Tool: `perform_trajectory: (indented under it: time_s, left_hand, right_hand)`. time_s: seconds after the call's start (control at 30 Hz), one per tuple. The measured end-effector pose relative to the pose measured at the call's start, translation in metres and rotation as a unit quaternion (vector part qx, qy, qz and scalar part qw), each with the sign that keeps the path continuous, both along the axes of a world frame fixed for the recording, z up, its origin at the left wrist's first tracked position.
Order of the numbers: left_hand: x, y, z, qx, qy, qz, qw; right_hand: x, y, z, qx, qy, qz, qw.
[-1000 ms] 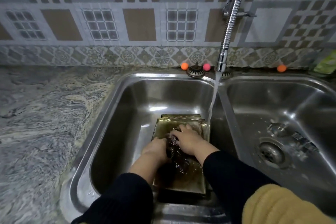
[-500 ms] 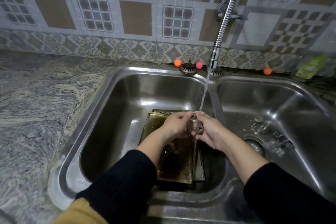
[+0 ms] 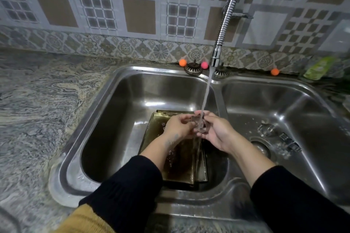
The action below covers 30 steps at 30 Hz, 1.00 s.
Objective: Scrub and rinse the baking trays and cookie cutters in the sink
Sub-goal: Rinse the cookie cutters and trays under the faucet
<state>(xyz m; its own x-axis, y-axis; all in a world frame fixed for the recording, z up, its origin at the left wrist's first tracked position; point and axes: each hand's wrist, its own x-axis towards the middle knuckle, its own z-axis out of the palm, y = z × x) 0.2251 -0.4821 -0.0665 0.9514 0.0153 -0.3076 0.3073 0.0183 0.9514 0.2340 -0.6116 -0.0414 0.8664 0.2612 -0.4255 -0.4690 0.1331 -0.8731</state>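
A small metal cookie cutter [image 3: 198, 124] is held between my left hand [image 3: 179, 126] and my right hand [image 3: 217, 131], right under the running water stream [image 3: 205, 92]. Both hands hover above stacked golden-brown baking trays [image 3: 153, 130] lying in the left sink basin [image 3: 121, 119]. The trays are wet and partly hidden by my forearms. Several more metal cookie cutters [image 3: 278, 136] lie in the right basin [image 3: 295, 111] near its drain [image 3: 260, 147].
The flexible chrome faucet [image 3: 225, 22] hangs over the divider between basins. Two sink strainer plugs [image 3: 193, 68] and small orange and pink balls [image 3: 182, 62] sit on the back rim. A green packet [image 3: 318, 68] lies at the far right. Granite counter [image 3: 41, 111] spreads left.
My hands rose from the trays, where they were scrubbing with a dark scourer, and now hold a cookie cutter under the stream. The view shifted slightly left.
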Motion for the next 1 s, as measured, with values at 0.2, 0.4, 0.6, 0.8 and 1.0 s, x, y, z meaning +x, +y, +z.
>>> perform_trajectory:
  time_s: [0.2, 0.4, 0.6, 0.8, 1.0]
  left_hand:
    - [0.003, -0.004, 0.006, 0.109, -0.064, 0.047, 0.991]
    - [0.018, -0.044, 0.035, 0.334, -0.205, -0.144, 0.909]
    - [0.044, -0.122, 0.058, 0.485, -0.190, -0.302, 0.798]
    - [0.056, -0.211, 0.013, 0.502, -0.094, -0.385, 0.769]
    - [0.061, -0.264, -0.040, 0.513, -0.051, -0.408, 0.754]
  right_hand:
    - [-0.002, -0.015, 0.014, -0.080, -0.113, 0.138, 0.981]
    - [0.017, -0.072, 0.034, -0.394, -0.294, 0.172, 0.854]
    - [0.034, -0.184, 0.026, -0.520, -0.196, 0.181, 0.812]
    - [0.046, -0.281, -0.031, -0.579, -0.089, 0.132, 0.800]
    - [0.102, -0.315, -0.071, -0.571, -0.105, 0.017, 0.814]
